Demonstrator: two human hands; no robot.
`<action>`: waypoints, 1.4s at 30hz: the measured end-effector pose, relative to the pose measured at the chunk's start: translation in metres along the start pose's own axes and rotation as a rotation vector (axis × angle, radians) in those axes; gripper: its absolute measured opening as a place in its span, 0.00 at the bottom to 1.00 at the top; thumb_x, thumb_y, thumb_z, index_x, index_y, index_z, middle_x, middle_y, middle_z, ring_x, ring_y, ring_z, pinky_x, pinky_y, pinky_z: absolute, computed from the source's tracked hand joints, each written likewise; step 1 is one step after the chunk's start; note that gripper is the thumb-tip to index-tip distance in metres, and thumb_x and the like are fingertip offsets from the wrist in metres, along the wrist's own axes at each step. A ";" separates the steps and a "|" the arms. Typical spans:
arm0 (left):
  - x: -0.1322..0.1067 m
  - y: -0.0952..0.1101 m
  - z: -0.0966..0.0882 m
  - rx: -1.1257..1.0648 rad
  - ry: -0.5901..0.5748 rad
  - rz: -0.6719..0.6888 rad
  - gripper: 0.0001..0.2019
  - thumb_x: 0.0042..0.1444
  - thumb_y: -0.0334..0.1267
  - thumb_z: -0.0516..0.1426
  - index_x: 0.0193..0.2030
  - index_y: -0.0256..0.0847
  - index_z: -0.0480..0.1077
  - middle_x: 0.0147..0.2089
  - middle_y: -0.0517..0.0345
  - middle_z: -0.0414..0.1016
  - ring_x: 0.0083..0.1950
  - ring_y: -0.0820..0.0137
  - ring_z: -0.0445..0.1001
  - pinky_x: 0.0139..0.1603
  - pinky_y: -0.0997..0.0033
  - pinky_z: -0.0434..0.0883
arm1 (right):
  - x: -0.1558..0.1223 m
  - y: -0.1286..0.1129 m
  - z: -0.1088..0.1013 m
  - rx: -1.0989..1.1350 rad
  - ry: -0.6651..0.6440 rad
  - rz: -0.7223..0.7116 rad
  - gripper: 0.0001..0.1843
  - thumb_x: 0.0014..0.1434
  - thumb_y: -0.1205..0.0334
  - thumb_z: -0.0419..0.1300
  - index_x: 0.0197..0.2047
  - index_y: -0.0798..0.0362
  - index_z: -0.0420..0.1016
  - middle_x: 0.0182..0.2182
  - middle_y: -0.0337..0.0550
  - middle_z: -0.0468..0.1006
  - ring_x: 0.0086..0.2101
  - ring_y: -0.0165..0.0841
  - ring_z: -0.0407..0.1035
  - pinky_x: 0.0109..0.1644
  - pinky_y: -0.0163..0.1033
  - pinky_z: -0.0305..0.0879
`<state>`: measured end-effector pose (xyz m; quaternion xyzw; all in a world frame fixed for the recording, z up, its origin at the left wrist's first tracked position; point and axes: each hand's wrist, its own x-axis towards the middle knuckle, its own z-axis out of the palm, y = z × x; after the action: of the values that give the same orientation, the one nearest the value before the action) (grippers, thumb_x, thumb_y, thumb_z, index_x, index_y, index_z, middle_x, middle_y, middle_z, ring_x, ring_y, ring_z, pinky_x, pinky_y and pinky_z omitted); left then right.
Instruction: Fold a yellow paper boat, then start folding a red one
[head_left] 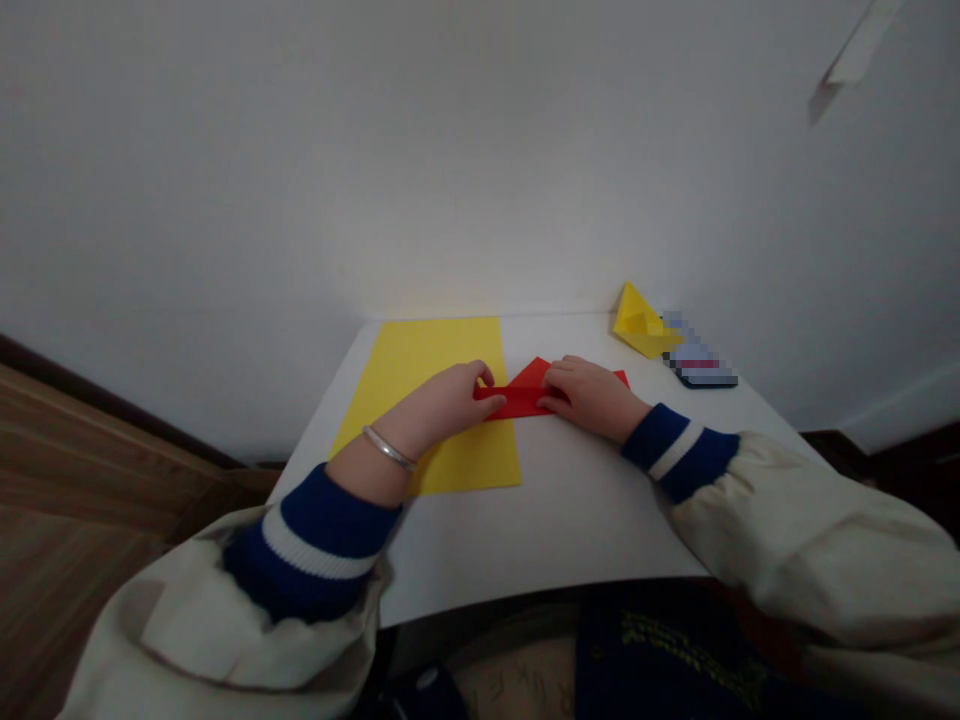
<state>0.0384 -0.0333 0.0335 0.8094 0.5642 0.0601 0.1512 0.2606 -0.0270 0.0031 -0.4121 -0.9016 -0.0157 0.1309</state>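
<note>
A folded red paper (519,398) lies across the middle of a small white table (570,510), partly on top of a yellow sheet (420,380). My left hand (442,402) pinches the red paper's left end, fingers curled, with a silver bangle on the wrist. At the paper's right end my right hand (589,393) presses down with closed fingers. Part of the red paper is hidden under both hands.
A folded yellow paper shape (637,322) stands at the table's far right corner, next to a dark phone-like object (701,368). A white wall rises right behind the table. Wooden floor shows at the left.
</note>
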 end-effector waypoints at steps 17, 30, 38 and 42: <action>0.006 0.000 0.019 0.023 0.066 0.202 0.09 0.57 0.41 0.56 0.38 0.38 0.72 0.36 0.52 0.76 0.36 0.64 0.72 0.38 0.65 0.66 | -0.001 0.006 -0.002 0.142 -0.079 0.158 0.17 0.54 0.48 0.61 0.38 0.53 0.74 0.33 0.47 0.78 0.33 0.37 0.67 0.34 0.39 0.57; 0.007 0.000 0.030 -0.053 0.195 0.676 0.15 0.52 0.22 0.53 0.43 0.41 0.73 0.50 0.55 0.73 0.56 0.66 0.65 0.61 0.60 0.61 | 0.000 0.005 0.001 0.196 -0.046 0.151 0.13 0.55 0.52 0.62 0.38 0.53 0.75 0.33 0.44 0.79 0.33 0.36 0.69 0.36 0.38 0.59; 0.004 0.001 0.026 -0.115 0.055 0.666 0.18 0.55 0.22 0.50 0.44 0.44 0.74 0.51 0.56 0.74 0.52 0.69 0.70 0.56 0.62 0.66 | 0.001 0.004 0.002 0.210 -0.038 0.181 0.09 0.56 0.57 0.61 0.37 0.52 0.75 0.33 0.44 0.79 0.33 0.35 0.70 0.36 0.38 0.60; 0.003 0.002 0.026 -0.092 0.057 0.680 0.17 0.56 0.22 0.51 0.44 0.44 0.74 0.53 0.56 0.74 0.54 0.69 0.70 0.58 0.61 0.65 | 0.001 0.005 0.002 0.263 -0.034 0.177 0.09 0.58 0.57 0.59 0.40 0.51 0.75 0.35 0.44 0.79 0.35 0.35 0.71 0.39 0.39 0.62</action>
<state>0.0478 -0.0358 0.0094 0.9415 0.2628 0.1550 0.1432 0.2636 -0.0224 0.0011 -0.4693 -0.8582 0.1208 0.1693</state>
